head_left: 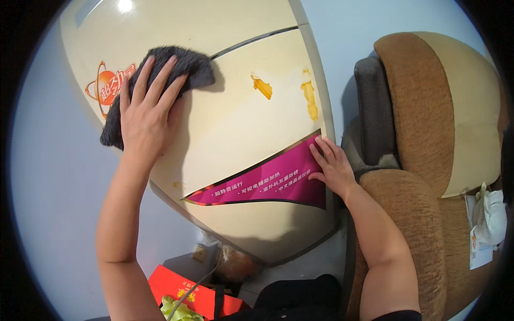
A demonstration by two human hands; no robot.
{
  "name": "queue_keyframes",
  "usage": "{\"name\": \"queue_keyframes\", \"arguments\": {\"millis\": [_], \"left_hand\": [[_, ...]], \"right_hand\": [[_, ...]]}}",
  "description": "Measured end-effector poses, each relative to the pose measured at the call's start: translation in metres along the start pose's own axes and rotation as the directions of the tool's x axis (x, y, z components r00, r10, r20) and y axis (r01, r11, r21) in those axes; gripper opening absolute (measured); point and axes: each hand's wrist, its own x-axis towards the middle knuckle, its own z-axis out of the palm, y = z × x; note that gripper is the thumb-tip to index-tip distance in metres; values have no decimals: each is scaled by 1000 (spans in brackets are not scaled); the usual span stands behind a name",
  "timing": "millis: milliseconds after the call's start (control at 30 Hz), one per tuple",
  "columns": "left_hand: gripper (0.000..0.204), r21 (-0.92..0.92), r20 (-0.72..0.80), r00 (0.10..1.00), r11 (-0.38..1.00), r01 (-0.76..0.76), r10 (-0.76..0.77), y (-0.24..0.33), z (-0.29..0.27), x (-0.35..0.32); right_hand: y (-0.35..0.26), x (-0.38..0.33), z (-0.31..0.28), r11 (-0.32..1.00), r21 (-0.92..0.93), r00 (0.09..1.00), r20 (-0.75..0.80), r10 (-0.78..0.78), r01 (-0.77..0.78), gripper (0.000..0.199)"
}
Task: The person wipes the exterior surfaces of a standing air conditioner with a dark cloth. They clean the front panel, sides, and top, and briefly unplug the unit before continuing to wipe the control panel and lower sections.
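Observation:
My left hand [145, 117] presses a dark grey fluffy cloth [195, 67] against the cream front of a tall floor-standing cabinet unit [214, 139], which looks like an air conditioner. The cloth lies beside an orange round logo [107, 88] and partly covers it. My right hand [333, 165] rests with its fingers apart on the right end of a magenta printed sticker [257, 184] low on the unit. Two yellow-brown stains [262, 87] mark the panel above that sticker. Beneath my left palm, the cloth and panel are hidden.
On the right stands a brown and beige sofa [423, 107] with a dark armrest cushion [375, 112]. A white plastic packet [490, 216] lies on its seat. Below are a red box [195, 291], a cable [206, 275] and a wall socket [199, 253].

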Motion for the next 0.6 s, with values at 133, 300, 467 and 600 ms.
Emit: {"name": "queue_keyframes", "arguments": {"millis": [133, 300, 467, 600], "left_hand": [[30, -76, -53, 996, 995, 67, -71, -7, 2, -21], [24, -218, -174, 979, 973, 69, -109, 4, 29, -12], [25, -246, -101, 983, 961, 125, -153, 1, 17, -17], [25, -227, -63, 984, 963, 148, -166, 3, 21, -11]], "right_hand": [[-5, 3, 4, 997, 82, 1000, -28, -11, 13, 92], [-6, -5, -34, 992, 109, 997, 61, 53, -59, 84], [-30, -40, -123, 858, 278, 902, 131, 411, -432, 55], [-13, -84, -120, 526, 575, 704, 128, 698, -626, 39]]}}
